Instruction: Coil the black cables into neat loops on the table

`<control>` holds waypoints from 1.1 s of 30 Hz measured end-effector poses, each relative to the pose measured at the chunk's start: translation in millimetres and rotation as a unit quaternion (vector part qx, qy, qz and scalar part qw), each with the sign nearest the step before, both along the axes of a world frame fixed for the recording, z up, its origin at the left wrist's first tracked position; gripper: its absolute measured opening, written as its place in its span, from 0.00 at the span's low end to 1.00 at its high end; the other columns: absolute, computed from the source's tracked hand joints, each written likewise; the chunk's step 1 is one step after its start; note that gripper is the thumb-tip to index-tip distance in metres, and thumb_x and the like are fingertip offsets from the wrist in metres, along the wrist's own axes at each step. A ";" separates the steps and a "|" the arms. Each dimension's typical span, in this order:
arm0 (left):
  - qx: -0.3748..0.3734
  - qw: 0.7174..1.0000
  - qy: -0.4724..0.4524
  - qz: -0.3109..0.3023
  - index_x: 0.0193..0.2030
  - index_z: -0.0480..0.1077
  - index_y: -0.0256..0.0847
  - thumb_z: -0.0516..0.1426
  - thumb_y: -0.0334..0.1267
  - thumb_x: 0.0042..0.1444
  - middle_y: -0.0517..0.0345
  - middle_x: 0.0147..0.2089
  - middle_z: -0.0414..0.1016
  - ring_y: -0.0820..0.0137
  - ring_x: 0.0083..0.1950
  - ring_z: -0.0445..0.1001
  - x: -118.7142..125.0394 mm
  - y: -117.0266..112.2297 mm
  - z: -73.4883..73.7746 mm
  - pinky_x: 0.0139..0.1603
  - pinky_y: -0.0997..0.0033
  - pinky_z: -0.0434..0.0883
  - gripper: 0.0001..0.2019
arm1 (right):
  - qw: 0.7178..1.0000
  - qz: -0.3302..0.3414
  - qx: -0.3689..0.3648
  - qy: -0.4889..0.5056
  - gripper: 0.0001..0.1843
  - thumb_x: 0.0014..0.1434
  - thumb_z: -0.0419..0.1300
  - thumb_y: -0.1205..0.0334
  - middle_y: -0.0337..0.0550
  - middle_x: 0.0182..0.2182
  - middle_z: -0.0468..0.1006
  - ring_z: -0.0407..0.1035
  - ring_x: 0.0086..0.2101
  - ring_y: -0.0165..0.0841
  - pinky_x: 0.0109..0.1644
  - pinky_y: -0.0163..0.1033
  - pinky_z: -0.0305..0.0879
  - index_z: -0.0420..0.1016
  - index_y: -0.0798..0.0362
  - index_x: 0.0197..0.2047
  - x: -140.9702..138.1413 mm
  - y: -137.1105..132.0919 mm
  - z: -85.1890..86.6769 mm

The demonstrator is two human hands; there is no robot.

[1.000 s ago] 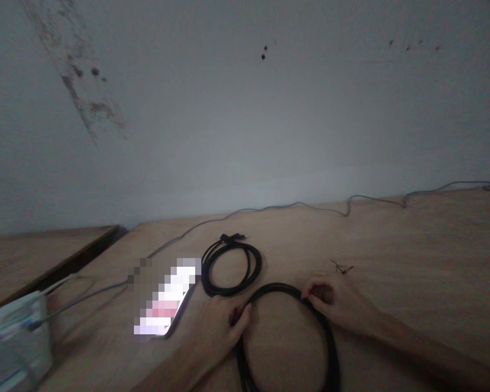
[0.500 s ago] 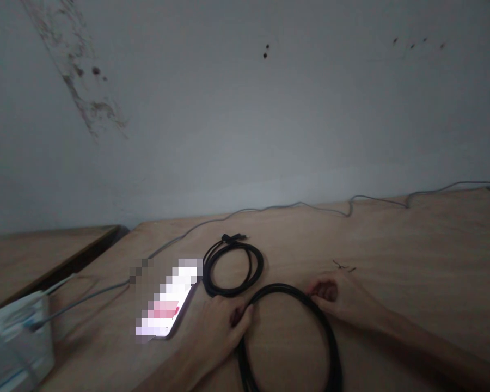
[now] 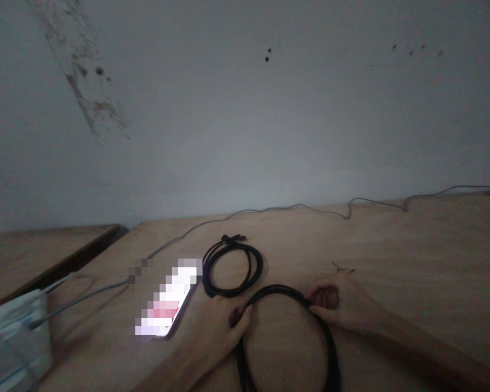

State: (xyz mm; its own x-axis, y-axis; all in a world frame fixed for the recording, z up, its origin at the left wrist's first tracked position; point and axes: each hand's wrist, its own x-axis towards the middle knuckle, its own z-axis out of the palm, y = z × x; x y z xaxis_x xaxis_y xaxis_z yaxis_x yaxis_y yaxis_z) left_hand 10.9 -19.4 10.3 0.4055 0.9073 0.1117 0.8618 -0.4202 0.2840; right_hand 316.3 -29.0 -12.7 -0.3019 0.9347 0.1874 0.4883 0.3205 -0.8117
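1. Head view: the larger black cable coil lies on the desk toward six o'clock, its nearest part cut off by the frame.
2. The left hand sits at the coil's ten o'clock; its fingers are closed around the strands, with the thumb along the inner side.
3. The right hand is at the coil's one o'clock, fingers narrow in a pinch on the cable, with a rounded hollow behind the tips.
4. The step in hand looks like gathering the loops or securing them; whether a tie sits under the right fingers is too small to tell.
5. The next move seems to call for the left hand to keep the strands bundled while the right works at its spot; loosening both grips at once could let the loops spread.
6. A smaller black coil lies at eleven o'clock from the larger one, its connector ends crossed at its own twelve.
7. Small dark scraps lie at twelve o'clock from the right hand, and a phone, its screen blurred, at ten o'clock from the left.
8. A grey cable runs along the far edge toward twelve o'clock.
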 end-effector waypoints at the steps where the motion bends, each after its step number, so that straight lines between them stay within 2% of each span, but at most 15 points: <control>1: 0.000 1.000 0.001 0.001 0.25 0.65 0.42 0.48 0.49 0.66 0.59 0.26 0.71 0.67 0.29 0.70 0.4 -0.2 0.8 0.32 0.68 0.57 0.21 | 1.000 0.003 0.007 -0.015 0.08 0.58 0.66 0.57 0.46 0.33 0.84 0.77 0.33 0.39 0.36 0.41 0.72 0.84 0.51 0.38 1.1 0.0 1.2; 6: -0.004 1.000 0.015 0.006 0.24 0.65 0.41 0.48 0.50 0.66 0.58 0.27 0.72 0.66 0.31 0.71 1.6 -2.1 4.8 0.33 0.68 0.58 0.21 | 0.997 0.024 0.025 -0.063 0.08 0.63 0.63 0.58 0.43 0.39 0.85 0.78 0.41 0.40 0.47 0.44 0.72 0.85 0.46 0.40 8.8 5.0 1.4; 9: -0.004 1.000 0.014 0.001 0.25 0.65 0.41 0.48 0.49 0.67 0.58 0.27 0.72 0.66 0.31 0.71 1.0 -2.1 5.4 0.33 0.67 0.58 0.21 | 0.997 0.039 0.027 -0.061 0.09 0.65 0.63 0.57 0.43 0.40 0.85 0.77 0.42 0.40 0.49 0.45 0.71 0.85 0.45 0.42 12.3 9.0 -0.7; 15: 0.004 1.000 0.012 -0.010 0.24 0.65 0.41 0.47 0.51 0.67 0.57 0.27 0.73 0.66 0.32 0.71 -0.6 -0.3 3.3 0.33 0.67 0.58 0.23 | 0.997 0.042 0.024 -0.053 0.10 0.65 0.63 0.55 0.44 0.42 0.85 0.77 0.43 0.40 0.49 0.44 0.71 0.85 0.46 0.44 13.3 9.7 -0.7; 20: -0.002 1.000 0.013 -0.013 0.25 0.66 0.41 0.48 0.50 0.67 0.58 0.27 0.72 0.66 0.31 0.72 -0.9 -0.4 2.8 0.33 0.67 0.58 0.22 | 0.998 0.056 0.017 -0.036 0.12 0.66 0.59 0.59 0.44 0.42 0.85 0.78 0.42 0.39 0.45 0.42 0.72 0.85 0.46 0.45 11.4 7.7 0.0; 28: 0.005 1.000 0.011 -0.023 0.26 0.67 0.41 0.47 0.49 0.68 0.57 0.28 0.74 0.66 0.32 0.72 -0.6 0.1 3.3 0.33 0.67 0.58 0.22 | 0.996 0.041 0.047 -0.069 0.12 0.62 0.60 0.64 0.44 0.39 0.84 0.76 0.41 0.39 0.45 0.42 0.70 0.86 0.46 0.43 8.6 3.0 6.1; 33: 0.008 1.000 0.021 -0.016 0.26 0.68 0.41 0.48 0.50 0.68 0.56 0.28 0.74 0.65 0.33 0.72 -0.7 -0.5 5.0 0.34 0.67 0.58 0.22 | 0.997 0.020 0.026 -0.074 0.08 0.60 0.66 0.58 0.45 0.37 0.83 0.76 0.37 0.39 0.42 0.41 0.71 0.86 0.47 0.41 3.0 -0.8 11.0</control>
